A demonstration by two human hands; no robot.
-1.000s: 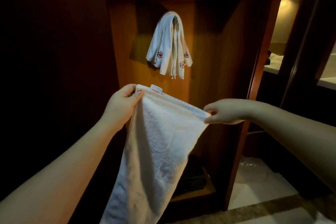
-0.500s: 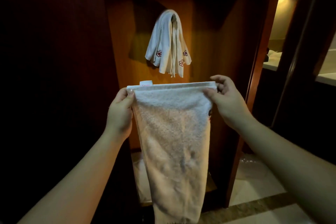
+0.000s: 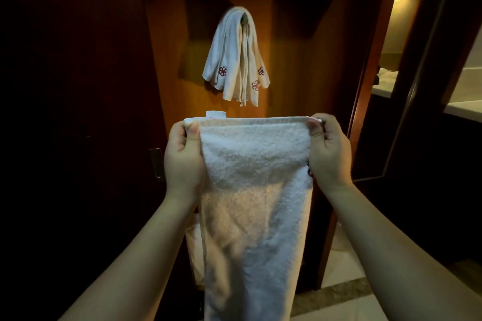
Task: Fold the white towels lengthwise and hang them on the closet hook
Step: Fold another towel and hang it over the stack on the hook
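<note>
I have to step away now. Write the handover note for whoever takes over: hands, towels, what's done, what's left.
Left hand pinches the top left corner of the held towel; right hand pinches the top right corner.
The towel hangs flat in front of the closet, below the hook.
Done: the hung towels already drape over the hook.
Left: fold this towel lengthwise, then hang it on the same hook.

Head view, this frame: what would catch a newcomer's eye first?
First, the long white terry towel in the centre foreground, stretched flat by its top corners between the left hand and the right hand, each pinching a corner. Above it, a bunch of white towels with small red flower embroidery hangs draped over the hook on the lit wooden closet back panel.
</note>
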